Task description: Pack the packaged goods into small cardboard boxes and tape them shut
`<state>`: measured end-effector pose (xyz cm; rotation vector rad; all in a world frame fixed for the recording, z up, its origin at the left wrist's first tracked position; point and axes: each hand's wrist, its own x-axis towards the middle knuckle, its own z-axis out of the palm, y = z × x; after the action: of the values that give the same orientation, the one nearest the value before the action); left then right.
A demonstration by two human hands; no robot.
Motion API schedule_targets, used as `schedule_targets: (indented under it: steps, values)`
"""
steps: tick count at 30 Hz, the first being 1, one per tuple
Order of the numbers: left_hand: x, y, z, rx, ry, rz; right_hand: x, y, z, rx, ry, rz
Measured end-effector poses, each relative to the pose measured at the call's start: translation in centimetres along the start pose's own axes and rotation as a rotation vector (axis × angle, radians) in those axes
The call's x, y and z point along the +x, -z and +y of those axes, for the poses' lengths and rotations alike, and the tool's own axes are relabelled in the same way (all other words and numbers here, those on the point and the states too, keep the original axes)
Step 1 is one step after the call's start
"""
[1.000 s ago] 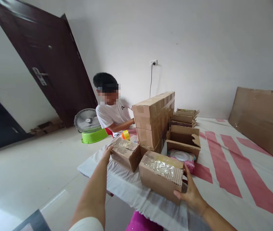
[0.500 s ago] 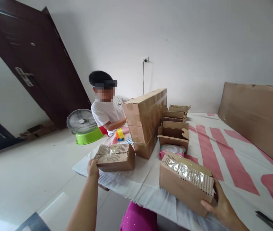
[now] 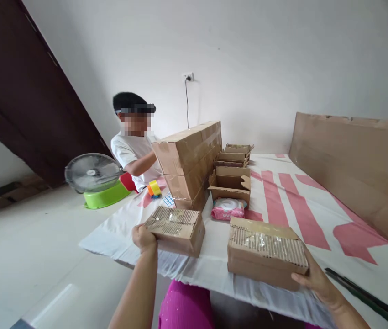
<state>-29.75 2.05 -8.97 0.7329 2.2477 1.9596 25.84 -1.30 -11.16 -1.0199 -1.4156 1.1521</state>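
Observation:
My left hand [image 3: 145, 239] grips the left end of a taped cardboard box [image 3: 194, 235] at the table's front edge. Corrugated strips and shiny clear tape cover its top. My right hand [image 3: 315, 275] is wrapped round the right end of a second, similar box [image 3: 264, 267], thumb on its front face. A narrow strip of tablecloth separates the two boxes. Behind the left box rises a stack of taped cardboard boxes [image 3: 194, 160]. A pink pack of wipes [image 3: 227, 211] lies beyond the gap, against an open cardboard box [image 3: 230, 194].
More open boxes [image 3: 233, 157] line up behind. A large cardboard sheet [image 3: 344, 169] stands at the right; long dark strips [image 3: 365, 297] lie near the right front. Tape rolls [image 3: 154, 188] rest by the stack. Another person [image 3: 135, 151] sits beyond it, near a fan [image 3: 93, 172].
The view has swung right. The left box has moved right, away from the stack, and the gap between the two held boxes is narrower. The right box has turned squarer to the table edge.

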Motion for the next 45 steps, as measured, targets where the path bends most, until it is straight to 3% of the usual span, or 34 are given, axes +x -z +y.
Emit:
schedule_targets:
  steps: [5, 10, 12, 15, 18, 20, 28, 35, 37, 40, 42, 45]
  values:
    - [-5.7, -4.3, 1.1, -0.032, -0.089, -0.035, -0.5, 2.6, 0.4, 0.058, -0.061, -0.002]
    - [-13.1, -3.5, 1.8, -0.067, -0.259, -0.083, -1.7, 2.4, 1.5, 0.059, -0.158, 0.026]
    - [-16.9, -2.7, 1.9, -0.096, -0.346, -0.198, -2.3, 2.3, 2.5, 0.067, -0.206, 0.088]
    - [-22.4, -1.9, 2.4, -0.142, -0.461, -0.494, -3.0, 2.7, 4.3, 0.049, -0.271, 0.159]
    - [-25.7, -2.0, 3.2, -0.23, -0.504, -0.831, -3.3, 3.4, 5.5, -0.005, -0.311, 0.181]
    - [-26.5, -2.4, 3.8, -0.264, -0.492, -0.899, -3.3, 3.5, 5.8, -0.032, -0.319, 0.196]
    - [-26.5, -4.3, 5.4, -0.239, -0.489, -0.799, -3.2, 3.1, 5.5, 0.049, -0.317, 0.215]
    - [-26.5, -5.7, 4.4, -0.234, -0.358, -0.735, -3.3, 3.0, 5.4, 0.044, -0.256, 0.166]
    - [-26.7, -5.5, 3.8, -0.244, -0.307, -0.711, -3.5, 2.8, 5.5, 0.019, -0.234, 0.167]
    - [-27.0, -4.5, 3.1, -0.244, -0.263, -0.684, -4.3, 2.4, 5.5, -0.077, -0.171, 0.282]
    - [-27.1, -3.8, 2.9, -0.224, -0.27, -0.693, -5.1, 2.0, 5.5, -0.142, -0.127, 0.369]
    - [-27.0, -3.8, 3.1, -0.187, -0.309, -0.75, -5.9, 1.5, 5.5, -0.167, -0.122, 0.374]
